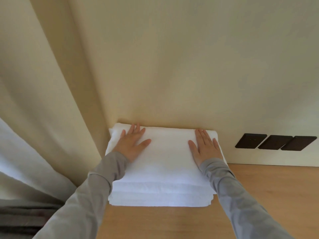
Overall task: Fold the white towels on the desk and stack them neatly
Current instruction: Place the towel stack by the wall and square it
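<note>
Nearest, the wooden worktop (172,225) runs bare between two grey sleeves (89,195) that reach forward over it. Just beyond, the layered front edges of the stack of white towels (162,192) show below the wrists, folded and lying one on another. The stack lies on the worktop under both hands and spans the gap between them. The left hand (133,144) lies flat on the top towel near the stack's left edge, fingers straight and slightly spread, gripping nothing. The right hand (205,147) lies the same way near the right edge, palm down, fingers straight. The far edge of the stack touches the cream wall (172,66) just past the fingertips. To the right of the right hand, three dark plates (274,141) sit on the wall. Left of the left hand hangs a pale curtain (43,100).
</note>
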Demonstrator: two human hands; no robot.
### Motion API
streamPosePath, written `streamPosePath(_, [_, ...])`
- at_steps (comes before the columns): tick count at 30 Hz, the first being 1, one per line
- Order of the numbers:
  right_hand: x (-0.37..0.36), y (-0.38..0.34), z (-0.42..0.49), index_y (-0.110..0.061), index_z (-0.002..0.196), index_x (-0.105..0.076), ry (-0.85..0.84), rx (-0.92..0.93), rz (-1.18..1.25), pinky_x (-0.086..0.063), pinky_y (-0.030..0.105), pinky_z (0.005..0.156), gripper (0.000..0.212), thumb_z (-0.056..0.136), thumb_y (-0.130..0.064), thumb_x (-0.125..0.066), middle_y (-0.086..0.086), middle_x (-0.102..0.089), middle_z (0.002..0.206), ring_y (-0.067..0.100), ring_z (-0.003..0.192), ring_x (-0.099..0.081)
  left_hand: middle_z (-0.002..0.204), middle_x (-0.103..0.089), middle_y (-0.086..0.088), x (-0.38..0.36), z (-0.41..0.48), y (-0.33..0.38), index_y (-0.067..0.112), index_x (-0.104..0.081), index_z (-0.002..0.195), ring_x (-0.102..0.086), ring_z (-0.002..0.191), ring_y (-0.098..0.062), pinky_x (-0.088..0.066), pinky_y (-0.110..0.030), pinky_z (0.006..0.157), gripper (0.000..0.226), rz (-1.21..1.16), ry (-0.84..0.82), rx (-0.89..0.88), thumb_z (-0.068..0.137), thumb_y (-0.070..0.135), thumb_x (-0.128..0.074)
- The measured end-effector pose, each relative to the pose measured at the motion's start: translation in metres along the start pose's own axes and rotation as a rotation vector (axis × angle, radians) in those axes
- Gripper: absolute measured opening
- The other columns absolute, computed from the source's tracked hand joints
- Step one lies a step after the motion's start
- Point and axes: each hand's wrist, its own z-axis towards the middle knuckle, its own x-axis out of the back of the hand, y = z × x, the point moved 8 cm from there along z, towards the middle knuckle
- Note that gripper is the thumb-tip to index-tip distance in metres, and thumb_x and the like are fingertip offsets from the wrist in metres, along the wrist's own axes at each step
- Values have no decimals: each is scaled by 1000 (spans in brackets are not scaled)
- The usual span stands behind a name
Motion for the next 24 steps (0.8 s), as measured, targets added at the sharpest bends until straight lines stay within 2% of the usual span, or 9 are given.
streamPosePath(3, [1,0,0,-23,150,-3,-4,-1,-13,3,33,119,60,97,-49,-14,-10,1,158,3,144,4,149,22,16,5,-15,-11,27,6,149,16,143,-5,14,-29,114,66,314,167,16,93,58,-10])
streamPosePath(6, [1,-3,0,-23,150,-2,-7,-3,-31,3,33,119,60,97,-49,-13,-10,1,158,3,144,4,145,28,20,2,-23,-15,32,15,146,20,141,-4,16,-33,114,67,351,230,63,87,61,2])
streamPosePath(9, [2,-5,0,-22,150,-2,-21,-11,-49,2,34,119,60,97,-49,-13,-10,1,158,3,144,4,153,25,15,1,-18,-17,31,14,147,22,141,-5,15,-34,116,66,360,188,66,90,60,-1])
streamPosePath(15, [14,-13,-3,-19,150,-1,-17,3,-91,-1,37,119,61,97,-47,-12,-7,1,158,7,145,4,154,23,12,1,-18,-16,29,13,148,21,141,-6,14,-34,116,64,388,134,79,93,57,-4])
streamPosePath(21, [32,-35,-18,-13,147,-17,68,39,-73,-13,38,118,53,99,-35,-26,4,-15,156,19,145,-10,158,14,7,11,-28,-8,25,4,150,13,144,-10,8,-35,118,62,399,155,97,96,54,-10])
streamPosePath(24, [38,-44,-27,-12,146,-19,38,78,-75,-18,37,116,53,99,-33,-28,6,-19,155,20,143,-16,159,7,4,19,-34,0,24,-2,150,7,146,-13,3,-35,118,60,357,124,116,98,50,-18])
